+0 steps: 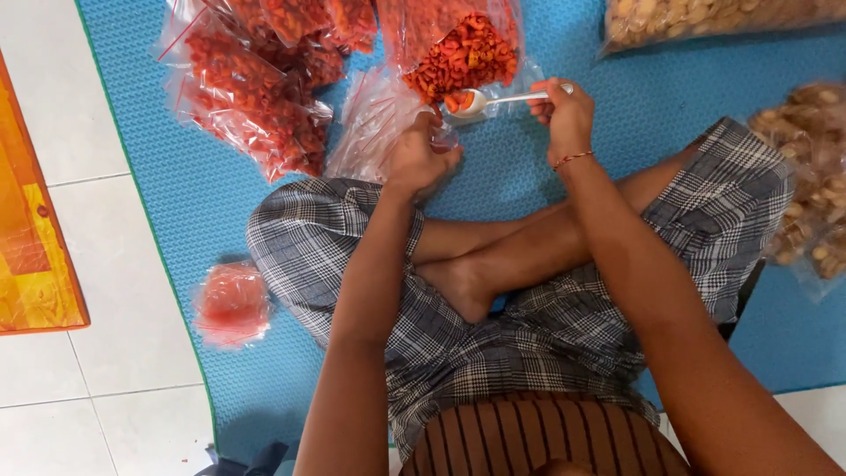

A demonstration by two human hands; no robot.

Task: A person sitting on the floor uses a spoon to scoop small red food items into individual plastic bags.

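My right hand [564, 115] grips the handle of a metal spoon [489, 100] whose bowl carries a few orange-red snack pieces. My left hand [419, 159] pinches the mouth of a small clear plastic bag [374, 123] that lies on the blue mat, just left of the spoon bowl. Right behind the spoon sits a large open bag of orange-red snacks [463, 53]. I sit cross-legged in checked shorts, and my knees flank both hands.
Several filled clear bags of red snacks [256, 97] are piled at the back left of the blue mat [194, 211]. One small filled bag [231, 304] lies by my left knee. Bags of pale brown snacks [815, 167] lie on the right and at the back. An orange cloth [31, 264] covers the tiles at left.
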